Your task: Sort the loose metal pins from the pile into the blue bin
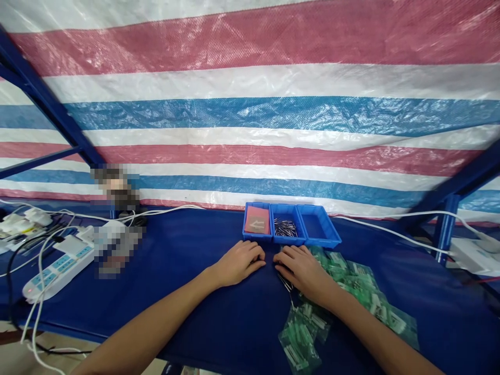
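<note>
Dark, metallic-looking thin rods (286, 283) are lying by the thumb of the right hand (302, 266), slanting lengthwise to the near right, farther from the loosely curled, seemingly empty left hand (239, 262), while whether the right is gripping, I cannot tell.

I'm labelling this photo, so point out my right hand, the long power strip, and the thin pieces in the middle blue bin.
Right hand (302, 265): head view, back of the hand.
Power strip (64, 264): head view, its socket face.
Thin pieces (285, 228): head view, middle of the pile.
</note>
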Demonstrator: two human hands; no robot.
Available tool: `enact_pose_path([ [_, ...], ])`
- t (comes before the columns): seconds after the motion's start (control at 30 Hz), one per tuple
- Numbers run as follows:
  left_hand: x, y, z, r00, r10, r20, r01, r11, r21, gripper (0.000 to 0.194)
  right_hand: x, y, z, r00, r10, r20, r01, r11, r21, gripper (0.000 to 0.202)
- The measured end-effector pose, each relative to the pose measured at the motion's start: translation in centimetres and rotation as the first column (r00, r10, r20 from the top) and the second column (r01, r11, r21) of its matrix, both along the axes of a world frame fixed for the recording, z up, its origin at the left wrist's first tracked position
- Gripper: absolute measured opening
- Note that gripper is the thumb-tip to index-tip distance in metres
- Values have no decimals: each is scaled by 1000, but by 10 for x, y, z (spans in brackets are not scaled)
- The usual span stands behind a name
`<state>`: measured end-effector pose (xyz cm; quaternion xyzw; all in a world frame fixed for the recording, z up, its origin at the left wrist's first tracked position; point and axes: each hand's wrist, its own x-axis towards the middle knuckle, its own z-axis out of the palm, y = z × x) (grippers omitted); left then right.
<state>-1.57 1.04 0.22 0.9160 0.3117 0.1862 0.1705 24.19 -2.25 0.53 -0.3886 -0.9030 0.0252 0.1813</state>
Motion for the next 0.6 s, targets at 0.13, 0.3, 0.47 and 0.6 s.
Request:
enact_pose_path([
  [0.13, 0, 0, 0, 1000, 4, 4, -4, 1000, -14, 19, 1, 1, -3, 1000, 3, -1, -3, 1000, 16, 14],
  [0.3, -1, 0, -1, 1000, 10, 14, -9, 999, -36, 20, 1, 1, -3, 1000, 0, 6, 0, 1000, 11, 14],
  [0.47, -2, 0, -1, 1000, 11, 13, -11, 999, -34, 21, 0, 0, 0, 1000, -6, -12, 7, 1000, 13, 14],
  [0.6, -1, 0, -1, 1000, 16, 10, -15, 999, -29, 22, 0, 0, -1, 999, -5, -32, 6, 1000, 28, 14],
])
